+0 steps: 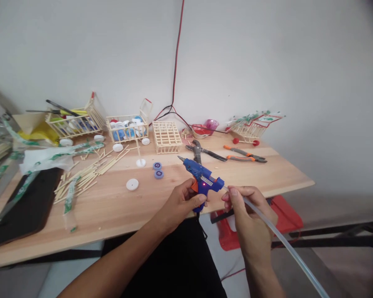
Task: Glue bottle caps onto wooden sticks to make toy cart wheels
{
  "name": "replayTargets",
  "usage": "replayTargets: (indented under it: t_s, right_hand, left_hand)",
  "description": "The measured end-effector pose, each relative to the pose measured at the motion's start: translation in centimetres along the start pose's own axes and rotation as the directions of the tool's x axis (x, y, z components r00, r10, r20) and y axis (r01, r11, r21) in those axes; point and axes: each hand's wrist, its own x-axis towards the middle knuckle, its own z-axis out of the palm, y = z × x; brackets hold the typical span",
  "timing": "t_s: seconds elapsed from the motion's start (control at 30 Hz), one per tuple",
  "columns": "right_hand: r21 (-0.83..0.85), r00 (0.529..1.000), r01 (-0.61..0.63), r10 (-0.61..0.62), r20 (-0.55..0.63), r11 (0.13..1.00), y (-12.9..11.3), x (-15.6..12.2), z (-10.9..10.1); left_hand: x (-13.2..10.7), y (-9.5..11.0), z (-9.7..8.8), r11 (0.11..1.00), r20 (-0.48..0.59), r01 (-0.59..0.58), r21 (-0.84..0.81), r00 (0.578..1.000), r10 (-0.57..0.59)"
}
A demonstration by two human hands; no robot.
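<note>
The right hand (248, 219) has its fingertips (233, 193) pinched on a clear glue stick (282, 244), whose long axis runs from 4 o'clock up to the rear of a blue plastic glue gun (202, 178). The left hand (180, 203) wraps the grip with fingers curled, nozzle pointing 10 o'clock, above the near edge of the wooden table (105, 207). Steel pliers (240, 152) lie at 1 o'clock, craft sticks (81, 182) at 9 o'clock, with open board between.

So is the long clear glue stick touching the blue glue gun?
Touching: the head view shows the glue stick running from the right hand into the rear of the glue gun.
</note>
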Motion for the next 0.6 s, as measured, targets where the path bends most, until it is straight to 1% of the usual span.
replayTargets:
  t_s: [0.17,0.37,0.5,0.6]
  right_hand:
    - [0.013,0.999,-0.008,0.008,-0.038,1.0,0.33,-0.42,0.33]
    - [-0.015,0.999,-0.027,0.026,-0.045,1.0,0.39,-0.53,0.45]
    - [0.013,0.998,-0.06,0.06,0.001,0.998,0.53,-0.17,0.32]
    - [0.072,0.994,-0.1,0.096,0.049,0.992,0.97,0.22,0.2]
  left_hand:
    - [-0.23,0.35,0.05,1.0,-0.007,0.0,0.028,1.0,0.001]
    - [-0.32,0.38,0.0,1.0,0.002,-0.005,0.031,1.0,0.005]
    - [-0.26,0.25,-0.1,0.999,-0.01,0.004,0.037,1.0,-0.004]
    - [-0.2,0.3,-0.02,0.999,-0.032,0.007,0.037,0.999,-0.006]
